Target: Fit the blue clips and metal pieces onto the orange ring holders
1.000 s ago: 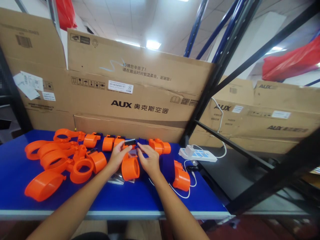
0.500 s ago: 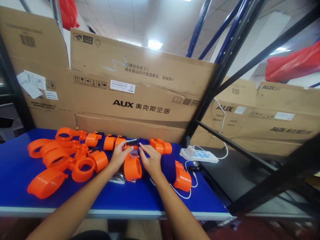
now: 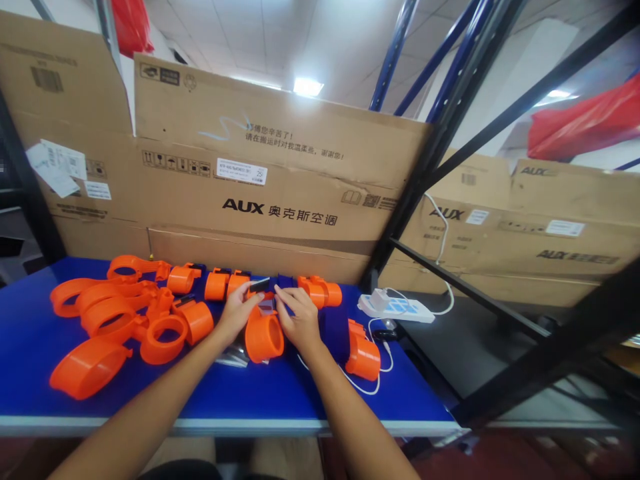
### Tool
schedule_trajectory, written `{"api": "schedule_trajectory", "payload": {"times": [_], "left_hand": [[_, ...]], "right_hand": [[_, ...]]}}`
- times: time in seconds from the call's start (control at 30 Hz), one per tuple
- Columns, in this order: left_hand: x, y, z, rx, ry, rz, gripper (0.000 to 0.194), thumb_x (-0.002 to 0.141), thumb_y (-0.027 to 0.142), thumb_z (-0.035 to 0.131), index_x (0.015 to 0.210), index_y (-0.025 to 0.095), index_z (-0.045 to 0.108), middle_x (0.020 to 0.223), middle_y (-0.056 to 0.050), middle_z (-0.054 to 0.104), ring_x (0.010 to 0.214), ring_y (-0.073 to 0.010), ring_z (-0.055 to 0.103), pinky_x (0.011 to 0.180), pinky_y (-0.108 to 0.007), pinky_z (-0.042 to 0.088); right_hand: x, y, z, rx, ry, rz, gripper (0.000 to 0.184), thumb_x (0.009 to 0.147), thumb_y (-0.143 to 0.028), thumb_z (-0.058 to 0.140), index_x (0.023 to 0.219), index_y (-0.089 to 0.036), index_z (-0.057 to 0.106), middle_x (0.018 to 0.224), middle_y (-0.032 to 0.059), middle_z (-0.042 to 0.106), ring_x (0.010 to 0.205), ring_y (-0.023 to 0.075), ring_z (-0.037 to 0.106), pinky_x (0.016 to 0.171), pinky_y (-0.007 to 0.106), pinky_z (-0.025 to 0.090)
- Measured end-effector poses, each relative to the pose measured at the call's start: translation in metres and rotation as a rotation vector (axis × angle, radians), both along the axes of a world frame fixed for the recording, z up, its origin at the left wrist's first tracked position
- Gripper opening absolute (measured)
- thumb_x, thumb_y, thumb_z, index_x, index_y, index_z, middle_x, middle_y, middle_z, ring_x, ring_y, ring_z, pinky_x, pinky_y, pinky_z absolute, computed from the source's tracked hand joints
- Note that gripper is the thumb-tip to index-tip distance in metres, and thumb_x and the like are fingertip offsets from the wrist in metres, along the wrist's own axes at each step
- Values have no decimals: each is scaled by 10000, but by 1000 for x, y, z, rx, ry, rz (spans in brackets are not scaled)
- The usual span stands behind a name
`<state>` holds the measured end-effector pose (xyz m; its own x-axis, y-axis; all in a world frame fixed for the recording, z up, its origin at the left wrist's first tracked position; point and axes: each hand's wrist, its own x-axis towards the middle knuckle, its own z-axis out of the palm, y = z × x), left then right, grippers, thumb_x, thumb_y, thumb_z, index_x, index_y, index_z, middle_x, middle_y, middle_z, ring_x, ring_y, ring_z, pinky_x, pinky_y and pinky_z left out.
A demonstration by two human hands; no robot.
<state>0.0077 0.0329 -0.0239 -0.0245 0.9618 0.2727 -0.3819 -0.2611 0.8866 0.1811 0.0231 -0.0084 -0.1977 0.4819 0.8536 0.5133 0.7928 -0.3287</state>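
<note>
My left hand (image 3: 237, 311) is closed on a small flat black piece (image 3: 259, 286) with a pale edge, pinched between thumb and fingers and tilted upward to the right. Close beside it, my right hand (image 3: 301, 319) has thumb and index finger drawn together near the black piece; whatever lies between those fingertips is too small to make out. Below and between both hands stands an orange ring-shaped part (image 3: 264, 337) on the blue table (image 3: 240, 393). Some clear plastic wrapping (image 3: 233, 356) lies by its left side.
Several orange ring parts (image 3: 114, 315) crowd the table's left; more line the back. On the right are a dark blue block (image 3: 334, 333), another orange ring (image 3: 363, 359), a white cable and a white power strip (image 3: 397, 307). Behind stands a cardboard sheet (image 3: 280, 180); a black rack post (image 3: 407, 193) rises at right.
The black piece in my left hand has tilted a little more upright. My right fingertips stay close to it. The whole view has shifted slightly.
</note>
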Motion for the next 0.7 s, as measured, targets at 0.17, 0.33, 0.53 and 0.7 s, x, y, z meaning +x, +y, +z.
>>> {"api": "schedule_trajectory", "payload": {"times": [0.17, 0.33, 0.53, 0.7], "left_hand": [[-1, 2, -2, -3, -7, 5, 434, 709, 309, 822, 1106, 178, 706, 913, -54, 738, 682, -174, 692, 660, -292, 577], [0, -4, 5, -47, -80, -111, 502, 733, 320, 819, 1192, 179, 673, 723, -13, 704, 533, -155, 654, 585, -278, 555], [5, -13, 6, -67, -58, -336, 773, 772, 346, 820, 1471, 205, 520, 897, -79, 756, 690, -215, 739, 671, -318, 592], [6, -12, 2, 6, -9, -309, 763, 802, 335, 810, 1490, 191, 513, 1017, -103, 767, 762, -209, 751, 733, -307, 588]], "right_hand": [[0, -4, 3, -35, 29, 49, 330, 944, -219, 596, 1236, -296, 728, 1038, 72, 756, 942, 241, 696, 876, 430, 577], [-6, -6, 5, -181, 205, 76, 268, 960, -311, 590, 1183, -273, 732, 1051, 78, 758, 927, 241, 708, 835, 409, 586], [-5, 3, 9, -486, 508, 280, 393, 954, -469, 583, 1264, -236, 648, 1141, 85, 735, 1021, 247, 693, 891, 386, 567], [1, 8, 8, -637, 512, 414, 407, 901, -519, 649, 1209, -254, 682, 1174, 58, 708, 1071, 251, 651, 901, 354, 535]]}}
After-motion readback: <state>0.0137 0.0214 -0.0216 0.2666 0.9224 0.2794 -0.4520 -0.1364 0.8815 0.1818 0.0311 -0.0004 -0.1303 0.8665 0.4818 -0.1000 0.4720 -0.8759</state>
